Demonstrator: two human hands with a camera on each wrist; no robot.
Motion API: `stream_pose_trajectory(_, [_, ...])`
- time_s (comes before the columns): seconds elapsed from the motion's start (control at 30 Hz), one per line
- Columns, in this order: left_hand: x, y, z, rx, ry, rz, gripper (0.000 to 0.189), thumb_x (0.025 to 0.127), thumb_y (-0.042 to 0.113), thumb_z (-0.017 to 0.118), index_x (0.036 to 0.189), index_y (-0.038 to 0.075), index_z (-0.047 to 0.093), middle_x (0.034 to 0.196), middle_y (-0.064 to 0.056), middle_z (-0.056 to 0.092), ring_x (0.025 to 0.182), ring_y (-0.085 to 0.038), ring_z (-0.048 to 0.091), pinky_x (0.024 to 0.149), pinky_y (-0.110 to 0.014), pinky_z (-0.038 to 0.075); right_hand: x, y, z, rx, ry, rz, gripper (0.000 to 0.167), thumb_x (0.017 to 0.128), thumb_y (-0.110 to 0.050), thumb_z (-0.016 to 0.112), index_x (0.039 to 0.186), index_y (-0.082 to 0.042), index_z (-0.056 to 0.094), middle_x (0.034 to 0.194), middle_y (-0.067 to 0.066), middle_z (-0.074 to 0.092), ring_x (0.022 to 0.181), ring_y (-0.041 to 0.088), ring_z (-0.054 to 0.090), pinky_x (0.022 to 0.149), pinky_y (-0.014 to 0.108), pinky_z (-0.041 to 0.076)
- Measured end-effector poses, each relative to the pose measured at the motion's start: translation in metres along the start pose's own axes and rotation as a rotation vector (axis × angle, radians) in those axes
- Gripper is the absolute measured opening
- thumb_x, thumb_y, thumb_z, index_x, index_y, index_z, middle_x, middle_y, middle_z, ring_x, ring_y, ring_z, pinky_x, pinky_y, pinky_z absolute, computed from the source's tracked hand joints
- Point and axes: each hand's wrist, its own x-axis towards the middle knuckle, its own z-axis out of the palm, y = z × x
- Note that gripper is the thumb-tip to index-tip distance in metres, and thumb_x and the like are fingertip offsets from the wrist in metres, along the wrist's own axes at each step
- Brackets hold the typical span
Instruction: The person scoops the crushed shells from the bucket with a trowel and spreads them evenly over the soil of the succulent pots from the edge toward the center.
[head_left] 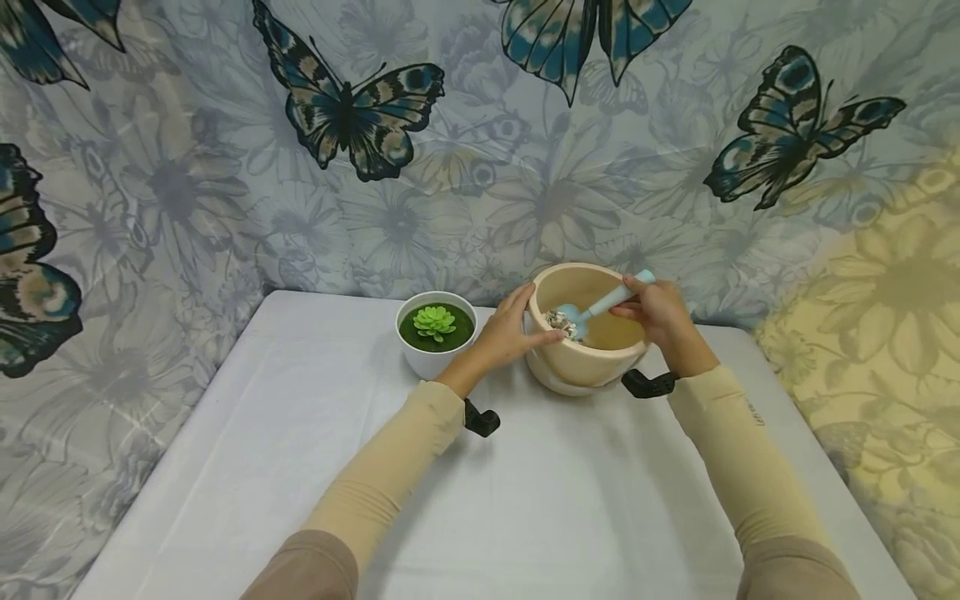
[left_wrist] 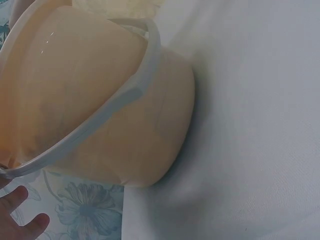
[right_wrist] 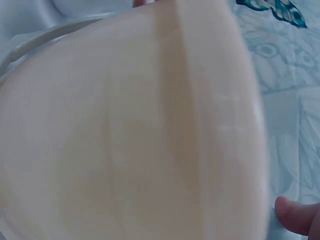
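Note:
A cream plastic bucket (head_left: 588, 365) stands toward the back of the table, its pale grey handle (left_wrist: 107, 107) hanging along the front side. Speckled, lumpy material (head_left: 558, 322) lies inside at the left. My right hand (head_left: 660, 317) grips the handle of a small light-blue shovel (head_left: 613, 298), whose blade sits in the bucket against that material. At the left of the rim, my left hand (head_left: 502, 335) rests with fingers extended and thumb over the front edge. Fingertips (left_wrist: 37, 223) show apart from the bucket wall in the left wrist view. The shovel is hidden from both wrist views.
Just left of the bucket, behind my left forearm, a white pot (head_left: 429, 362) holds a bright green succulent (head_left: 434, 323). A white cloth covers the table (head_left: 525, 500). Butterfly-patterned fabric (head_left: 465, 200) hangs close behind the bucket. Black wrist mounts (head_left: 482, 419) stick out below both hands.

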Motion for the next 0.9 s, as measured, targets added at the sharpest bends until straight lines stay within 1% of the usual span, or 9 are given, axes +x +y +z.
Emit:
stream_pose_trajectory(0.17, [0.000,-0.001,-0.003,0.019,0.009,-0.008,0.101,0.082,0.058,0.070,0.158,0.018,0.016,0.163,-0.005,0.020,0.150,-0.028,0.022,0.117,-0.051,0.030,0.001,-0.006,-0.005,0.098,-0.029,0.053,0.014,0.100,-0.009,0.050,0.091,-0.001,0.056,0.068,0.008,0.068,0.064,0.017,0.071,0.065,0.026,0.060])
stream_pose_trajectory(0.3, [0.003,-0.002,-0.002,0.015,0.011,0.005,0.101,0.082,0.057,0.070,0.158,0.018,0.016,0.163,-0.007,0.020,0.150,-0.029,0.022,0.118,-0.052,0.029,0.001,-0.010,-0.014,0.212,-0.073,0.099,0.025,0.101,-0.010,0.047,0.083,-0.001,0.062,0.071,0.012,0.069,0.068,0.021,0.072,0.067,0.029,0.061])
stream_pose_trajectory(0.37, [0.003,-0.002,-0.002,0.002,0.010,0.007,0.101,0.082,0.057,0.071,0.158,0.017,0.017,0.163,-0.008,0.020,0.150,-0.030,0.022,0.117,-0.053,0.029,0.001,-0.011,-0.020,0.283,-0.078,0.124,0.028,0.101,-0.010,0.047,0.079,-0.002,0.064,0.073,0.014,0.069,0.069,0.023,0.072,0.067,0.031,0.061])
stream_pose_trajectory(0.43, [0.002,-0.002,-0.002,-0.008,0.005,0.005,0.101,0.082,0.056,0.071,0.158,0.017,0.016,0.163,-0.008,0.019,0.150,-0.030,0.022,0.117,-0.053,0.029,0.001,-0.011,-0.026,0.338,-0.073,0.139,0.025,0.100,-0.010,0.049,0.081,-0.002,0.064,0.075,0.014,0.069,0.070,0.025,0.072,0.067,0.033,0.061])
stream_pose_trajectory(0.57, [0.000,-0.002,-0.002,-0.034,-0.003,-0.005,0.101,0.083,0.054,0.071,0.158,0.017,0.014,0.163,-0.007,0.017,0.150,-0.029,0.021,0.118,-0.052,0.029,0.000,-0.010,-0.035,0.428,-0.063,0.156,0.011,0.098,-0.008,0.052,0.091,-0.002,0.058,0.080,0.014,0.068,0.074,0.028,0.072,0.069,0.038,0.061])
stream_pose_trajectory(0.63, [0.000,-0.003,0.000,-0.050,-0.005,-0.005,0.101,0.083,0.054,0.071,0.158,0.018,0.014,0.164,-0.007,0.017,0.150,-0.030,0.020,0.118,-0.053,0.029,-0.002,-0.010,-0.038,0.463,-0.061,0.167,0.006,0.097,-0.008,0.053,0.095,-0.003,0.057,0.081,0.015,0.068,0.076,0.029,0.072,0.070,0.039,0.061])
stream_pose_trajectory(0.77, [0.001,-0.003,0.001,-0.054,-0.004,0.008,0.103,0.081,0.055,0.073,0.158,0.018,0.014,0.163,-0.008,0.017,0.150,-0.030,0.019,0.118,-0.054,0.027,-0.005,-0.009,-0.042,0.503,-0.052,0.164,0.004,0.096,-0.007,0.055,0.096,-0.003,0.058,0.080,0.017,0.069,0.076,0.031,0.073,0.071,0.040,0.061])
stream_pose_trajectory(0.9, [0.002,-0.004,0.001,-0.036,-0.003,0.026,0.103,0.081,0.054,0.074,0.158,0.019,0.015,0.163,-0.009,0.019,0.151,-0.030,0.019,0.118,-0.053,0.027,-0.007,-0.008,-0.043,0.524,-0.046,0.146,0.007,0.096,-0.006,0.055,0.093,-0.002,0.060,0.080,0.016,0.069,0.076,0.031,0.073,0.071,0.040,0.061])
